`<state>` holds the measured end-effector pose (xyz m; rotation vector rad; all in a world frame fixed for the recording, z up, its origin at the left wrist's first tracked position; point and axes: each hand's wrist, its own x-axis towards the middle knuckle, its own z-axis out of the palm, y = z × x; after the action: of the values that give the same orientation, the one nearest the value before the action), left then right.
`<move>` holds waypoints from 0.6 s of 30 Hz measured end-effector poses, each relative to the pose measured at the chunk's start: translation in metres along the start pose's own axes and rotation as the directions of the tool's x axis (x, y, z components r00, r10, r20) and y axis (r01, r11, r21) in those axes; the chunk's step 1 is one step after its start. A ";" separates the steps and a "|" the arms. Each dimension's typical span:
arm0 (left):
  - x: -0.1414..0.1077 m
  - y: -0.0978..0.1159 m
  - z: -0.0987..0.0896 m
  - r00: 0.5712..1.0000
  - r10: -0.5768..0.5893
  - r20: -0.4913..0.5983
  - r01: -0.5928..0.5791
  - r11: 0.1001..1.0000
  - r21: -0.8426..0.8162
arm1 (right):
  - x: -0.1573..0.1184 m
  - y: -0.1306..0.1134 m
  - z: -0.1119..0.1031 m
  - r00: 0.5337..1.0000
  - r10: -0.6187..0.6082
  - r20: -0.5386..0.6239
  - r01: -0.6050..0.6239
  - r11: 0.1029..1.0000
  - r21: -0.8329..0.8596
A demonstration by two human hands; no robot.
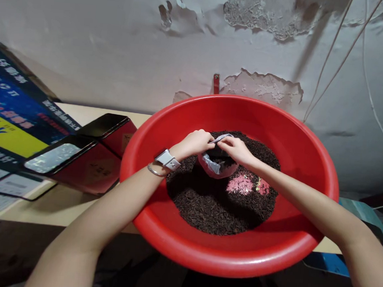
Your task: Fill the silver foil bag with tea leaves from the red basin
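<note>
Hands meet over a round red plastic basin point(187, 116) of dark loose tea leaves point(213, 207): left hand point(194, 144) at nine o'clock and right hand point(237, 150) at three o'clock both pinch the silver-lined pink foil pouch's point(216, 167) mouth, pouch resting on the leaves at centre.

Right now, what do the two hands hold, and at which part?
Both hands, left and right, hold a small pink pouch by the rim of its open mouth, over dark loose tea in the red basin.
</note>
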<state>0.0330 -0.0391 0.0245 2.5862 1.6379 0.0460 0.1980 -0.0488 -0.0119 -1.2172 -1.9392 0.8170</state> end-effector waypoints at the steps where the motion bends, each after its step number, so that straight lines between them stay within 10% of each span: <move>1: 0.000 0.001 0.000 1.000 -0.006 0.002 0.006 1.000 0.002 | 0.002 -0.001 -0.006 0.997 -0.002 -0.071 0.003 1.000 0.003; 6: -0.002 0.002 -0.001 1.000 -0.008 0.007 0.008 1.000 -0.005 | 0.011 0.023 -0.037 0.912 0.219 -0.347 -0.249 0.968 -0.044; 10: -0.002 0.001 -0.002 1.000 -0.005 0.011 0.005 1.000 -0.002 | -0.002 0.058 -0.034 0.843 0.538 -0.022 -0.508 0.780 -0.365; 15: 0.001 -0.005 0.002 1.000 0.020 0.018 -0.022 0.997 0.079 | -0.037 0.065 0.012 0.590 0.673 0.447 -0.356 0.713 -0.604; 18: 0.003 -0.007 0.006 1.000 -0.017 -0.004 0.018 0.988 0.150 | -0.051 0.060 0.034 0.559 0.670 0.488 -0.372 0.729 -0.575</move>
<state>0.0286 -0.0336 0.0181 2.6806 1.7288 -0.0780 0.2152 -0.0793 -0.0903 -2.0718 -2.4239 1.3646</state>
